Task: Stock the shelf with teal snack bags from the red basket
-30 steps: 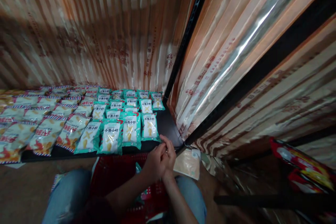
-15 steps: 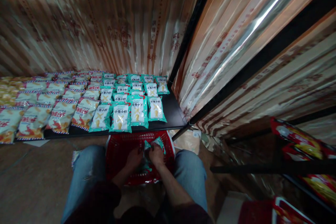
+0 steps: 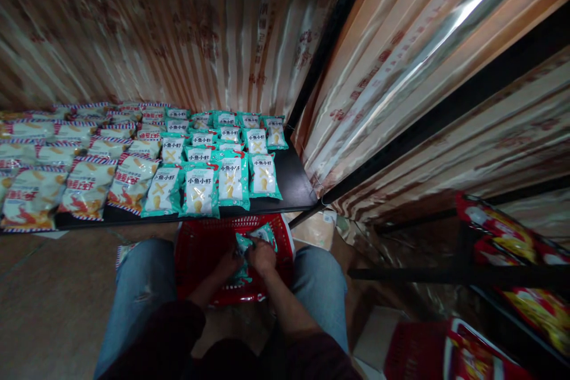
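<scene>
Both of my hands are inside a red plastic basket (image 3: 191,243) between my knees. My left hand (image 3: 230,263) is closed at the edge of a teal snack bag (image 3: 241,243). My right hand (image 3: 262,256) has its fingers closed on a teal and white snack bag (image 3: 267,234), whose upper end sticks out beyond the knuckles. Part of the bags is hidden by my fingers, and the basket's inside is dim. Just beyond the basket, teal snack bags (image 3: 199,189) stand in rows on a black shelf (image 3: 296,181).
White and orange snack bags (image 3: 84,188) fill the shelf's left part. Dark metal posts (image 3: 332,41) and wrinkled printed sheeting (image 3: 178,29) close off the back and right. Red snack bags (image 3: 499,231) lie on a rack at right, above another red basket (image 3: 418,347).
The view has shifted slightly, so the shelf sits a little higher and farther left. Inside the basket, the teal bags at my hands have turned a little and show more.
</scene>
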The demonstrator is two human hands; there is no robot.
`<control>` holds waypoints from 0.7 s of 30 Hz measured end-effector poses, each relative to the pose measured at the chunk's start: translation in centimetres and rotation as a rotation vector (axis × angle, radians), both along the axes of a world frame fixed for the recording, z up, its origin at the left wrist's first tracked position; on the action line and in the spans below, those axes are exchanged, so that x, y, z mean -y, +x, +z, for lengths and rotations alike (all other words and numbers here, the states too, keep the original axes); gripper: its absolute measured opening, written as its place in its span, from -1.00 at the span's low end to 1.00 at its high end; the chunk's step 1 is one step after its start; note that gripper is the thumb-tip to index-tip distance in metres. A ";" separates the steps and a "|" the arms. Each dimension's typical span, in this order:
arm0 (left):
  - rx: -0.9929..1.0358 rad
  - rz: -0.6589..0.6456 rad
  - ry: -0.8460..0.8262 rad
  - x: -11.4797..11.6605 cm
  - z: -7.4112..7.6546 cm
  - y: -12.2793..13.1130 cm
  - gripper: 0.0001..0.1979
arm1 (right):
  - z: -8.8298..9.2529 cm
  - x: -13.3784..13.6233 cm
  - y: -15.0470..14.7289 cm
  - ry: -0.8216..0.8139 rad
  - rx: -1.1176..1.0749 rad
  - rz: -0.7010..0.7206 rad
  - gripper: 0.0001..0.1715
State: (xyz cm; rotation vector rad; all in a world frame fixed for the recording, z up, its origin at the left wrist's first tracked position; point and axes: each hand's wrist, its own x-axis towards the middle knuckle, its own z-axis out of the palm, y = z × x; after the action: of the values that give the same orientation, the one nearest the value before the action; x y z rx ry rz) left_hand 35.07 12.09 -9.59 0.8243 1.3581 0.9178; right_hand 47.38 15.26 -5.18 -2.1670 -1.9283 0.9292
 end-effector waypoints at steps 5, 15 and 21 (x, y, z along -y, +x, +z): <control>-0.028 0.074 0.011 0.0 1.1 -0.4 -0.52 | 1.2 -1.0 -0.2 0.089 -0.113 -0.015 -0.60; 0.020 0.097 -0.017 0.1 6.4 -1.1 -0.43 | 4.8 -1.0 3.3 0.251 -0.386 -0.098 -0.53; 0.086 0.071 -0.019 1.2 8.7 -0.7 -0.30 | 5.2 0.1 3.2 0.295 -0.469 -0.179 -0.51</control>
State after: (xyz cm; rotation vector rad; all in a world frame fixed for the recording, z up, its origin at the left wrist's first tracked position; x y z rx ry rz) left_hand 34.41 10.87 -0.91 0.7180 1.3264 0.9830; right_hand 50.63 15.21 0.03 -1.7302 -1.5133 0.9449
